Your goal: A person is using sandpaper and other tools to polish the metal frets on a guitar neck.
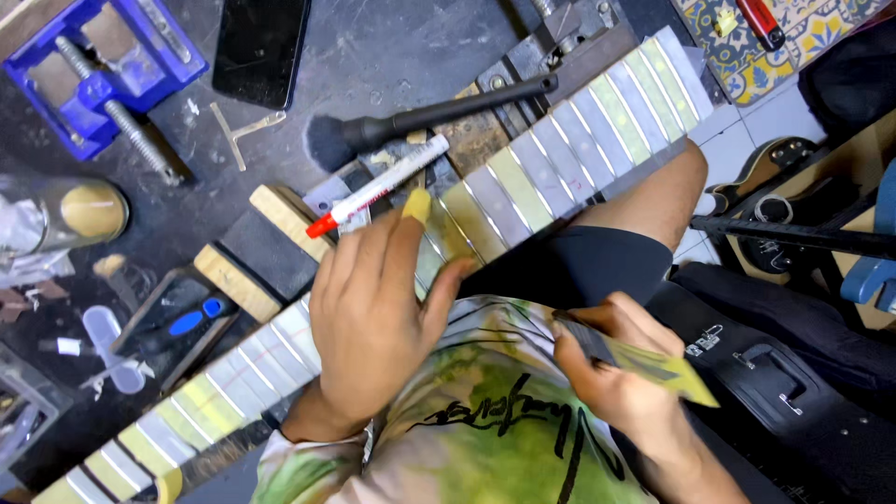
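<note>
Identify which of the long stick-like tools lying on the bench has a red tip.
The white marker, just beyond the left hand, is the one with a red cap at its lower-left end. The brush behind it is black all over.

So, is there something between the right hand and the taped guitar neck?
Nothing visible. The right hand holds a yellow-tipped flat tool beside the guitar neck; only the person's shirt lies between. The left hand already rests on the neck.

A guitar neck (551, 159) runs across the bench (373, 47) from near left to far right; the left hand (373, 317) lies on its middle; a marker (378, 187) and brush (429, 117) lie just beyond; a vise (93, 75) sits far left; the right hand (616, 373), near right, holds a sanding block (644, 359).
</note>
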